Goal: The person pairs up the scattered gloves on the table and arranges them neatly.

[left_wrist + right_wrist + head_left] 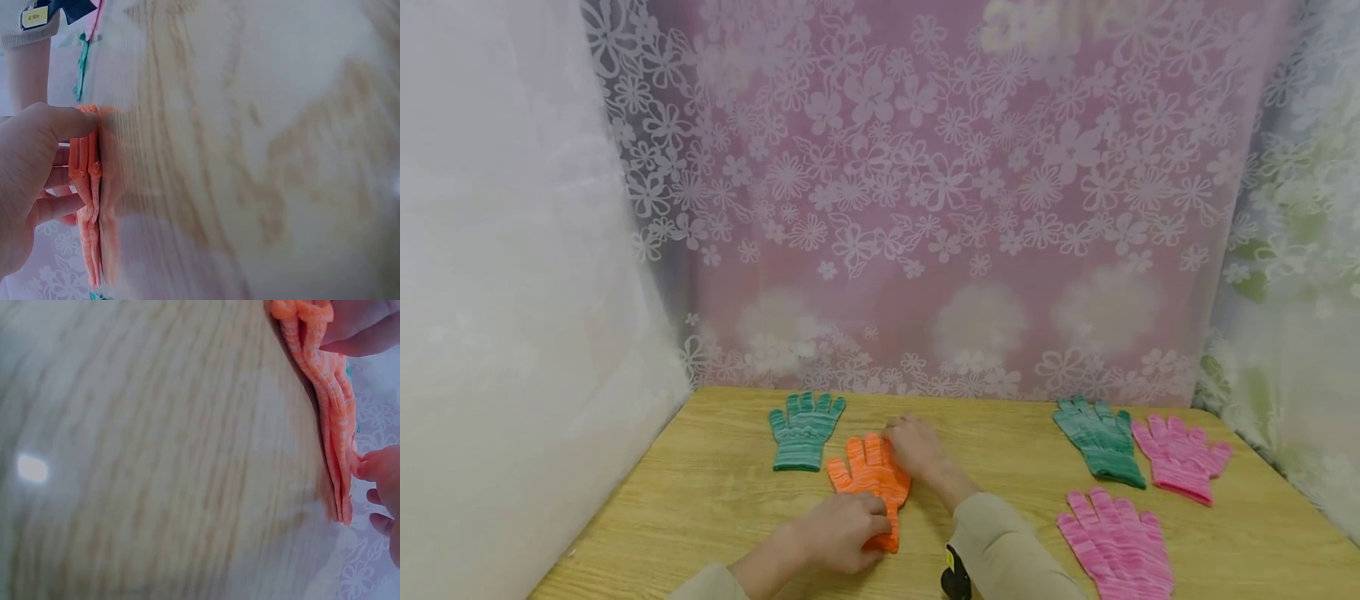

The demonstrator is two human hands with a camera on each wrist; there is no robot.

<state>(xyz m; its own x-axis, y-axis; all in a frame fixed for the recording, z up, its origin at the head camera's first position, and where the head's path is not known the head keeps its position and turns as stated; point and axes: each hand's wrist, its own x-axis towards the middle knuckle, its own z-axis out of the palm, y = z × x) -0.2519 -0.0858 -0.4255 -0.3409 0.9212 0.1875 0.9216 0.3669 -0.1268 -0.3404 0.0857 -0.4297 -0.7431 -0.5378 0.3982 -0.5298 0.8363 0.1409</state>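
An orange striped knit glove [868,477] lies on the table, its fingers pointing away from me and its cuff toward me. Seen side-on in the right wrist view, the orange knit [331,406] shows as layers lying one over another. My left hand [842,529] grips the cuff end, with its thumb at the cuff's edge and other fingers over the knit in the left wrist view. At the far end, my right hand [913,446] pinches the glove's fingers on the right side between thumb and forefinger, covering part of them.
One teal glove [805,433] lies behind and left of the orange one. To the right are another teal glove [1101,442], a pink glove [1180,458] beside it and a nearer pink glove [1120,546]. A flowered curtain [955,208] hangs behind the wooden table [685,492].
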